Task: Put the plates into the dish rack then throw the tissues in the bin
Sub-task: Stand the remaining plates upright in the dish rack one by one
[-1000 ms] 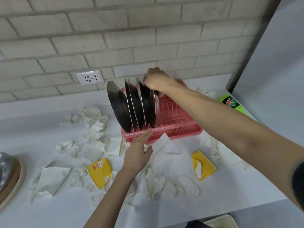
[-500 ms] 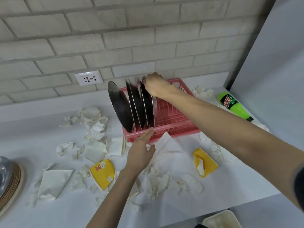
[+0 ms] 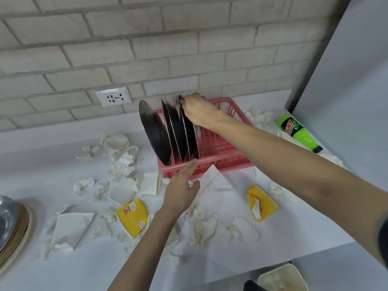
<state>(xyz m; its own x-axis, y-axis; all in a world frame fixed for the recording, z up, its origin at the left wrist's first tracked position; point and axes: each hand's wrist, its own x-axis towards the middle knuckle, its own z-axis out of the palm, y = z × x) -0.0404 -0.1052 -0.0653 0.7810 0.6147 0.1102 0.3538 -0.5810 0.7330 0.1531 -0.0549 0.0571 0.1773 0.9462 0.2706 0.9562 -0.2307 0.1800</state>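
Several steel plates (image 3: 155, 133) stand on edge in the left end of a pink dish rack (image 3: 220, 152) against the brick wall. My right hand (image 3: 199, 111) grips the top rim of the rightmost plate (image 3: 190, 135) in the rack. My left hand (image 3: 180, 190) has straight fingers, and its fingertips touch the rack's front rim. Crumpled and folded white tissues (image 3: 121, 160) lie scattered over the white counter to the left of the rack and in front of it. A white bin (image 3: 282, 279) shows below the counter's front edge at bottom right.
Two yellow paper wrappers (image 3: 132, 217) (image 3: 261, 202) lie among the tissues. A green soda bottle (image 3: 298, 133) lies on its side at right near a grey wall panel. A stack of dishes (image 3: 10, 232) sits at the far left edge. A wall socket (image 3: 113, 97) is behind the rack.
My right hand has shifted a little on the rightmost plate's rim. The camera has tilted, so the bottle and the bin show more fully. My left hand stays at the rack's front.
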